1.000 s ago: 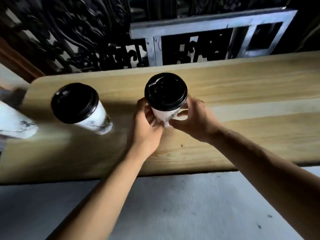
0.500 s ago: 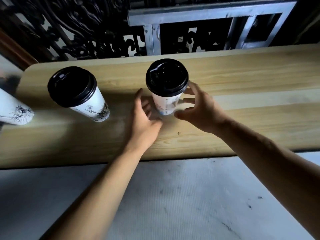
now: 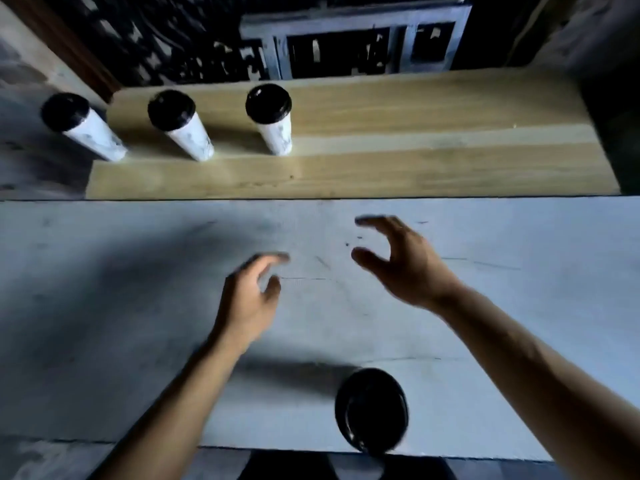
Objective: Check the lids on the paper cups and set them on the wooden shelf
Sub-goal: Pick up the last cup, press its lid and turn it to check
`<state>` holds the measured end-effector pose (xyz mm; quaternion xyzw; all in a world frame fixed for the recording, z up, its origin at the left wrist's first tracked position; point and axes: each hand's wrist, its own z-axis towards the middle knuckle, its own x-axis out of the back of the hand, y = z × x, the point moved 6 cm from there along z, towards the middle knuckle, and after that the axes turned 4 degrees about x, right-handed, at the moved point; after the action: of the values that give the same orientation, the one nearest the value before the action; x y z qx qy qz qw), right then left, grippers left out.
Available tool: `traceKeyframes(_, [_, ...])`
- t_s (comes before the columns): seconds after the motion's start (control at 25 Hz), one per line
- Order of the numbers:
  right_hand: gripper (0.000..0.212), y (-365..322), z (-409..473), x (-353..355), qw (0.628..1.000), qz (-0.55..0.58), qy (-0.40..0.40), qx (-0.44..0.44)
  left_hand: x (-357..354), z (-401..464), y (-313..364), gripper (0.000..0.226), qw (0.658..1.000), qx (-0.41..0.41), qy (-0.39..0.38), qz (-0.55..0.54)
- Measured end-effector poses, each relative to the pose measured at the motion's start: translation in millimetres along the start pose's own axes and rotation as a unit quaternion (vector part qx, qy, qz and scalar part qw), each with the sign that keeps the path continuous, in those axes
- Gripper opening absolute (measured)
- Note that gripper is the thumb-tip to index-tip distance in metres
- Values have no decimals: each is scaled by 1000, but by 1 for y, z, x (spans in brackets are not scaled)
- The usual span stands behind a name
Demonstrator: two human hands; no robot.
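Note:
Two white paper cups with black lids stand on the wooden shelf (image 3: pixel 381 168): one at its middle-left (image 3: pixel 270 116) and one further left (image 3: pixel 180 124). A third lidded cup (image 3: pixel 83 124) stands at the shelf's left end, just off the wood. Close to me, a fourth cup (image 3: pixel 371 410) shows only its black lid, near the front edge of the grey surface (image 3: pixel 104 306). My left hand (image 3: pixel 247 299) and my right hand (image 3: pixel 405 261) hover over the grey surface with fingers loosely spread and hold nothing.
Behind the shelf stand dark carved panels (image 3: pixel 156 39) and a pale metal frame (image 3: pixel 353 36). The right half of the wooden shelf has no cups on it. A dark gap lies beyond the shelf's right end.
Both hands let go of the middle cup, which stays on the shelf, and drew back toward me over the grey surface. The view pulled back, and a fourth cup now shows near me.

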<state>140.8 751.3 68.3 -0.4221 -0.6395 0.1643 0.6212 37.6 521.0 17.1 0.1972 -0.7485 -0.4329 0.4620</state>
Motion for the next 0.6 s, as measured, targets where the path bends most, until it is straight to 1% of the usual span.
traceKeyframes(0.08, [49,2,-61,10,1000,13,-6,18,-9,-68,-7,50,999,45,0,12])
traceKeyframes(0.16, [50,12,-111,14,999,28,-15,22,-22,-134,-28,66,991,130,-1,15])
traceKeyframes(0.24, [51,15,-146,14,999,40,-11,29,-41,-183,-49,66,979,204,-9,20])
traceKeyframes(0.28, [52,12,-159,11,998,41,-11,36,-50,-198,-55,68,975,217,-23,33])
traceKeyframes(0.36, [55,2,-172,-2,997,11,-38,65,-64,-205,-53,79,974,211,-43,67])
traceKeyframes(0.48, [63,-13,-182,-31,990,-89,-88,73,-85,-189,-36,100,981,153,-83,86])
traceKeyframes(0.52, [63,-17,-184,-37,987,-119,-91,66,-92,-179,-28,102,981,131,-100,99])
traceKeyframes(0.56, [61,-20,-185,-41,984,-142,-90,62,-97,-171,-18,99,980,114,-118,114])
traceKeyframes(0.6, [59,-22,-187,-44,982,-155,-88,58,-102,-165,-8,91,979,100,-132,119])
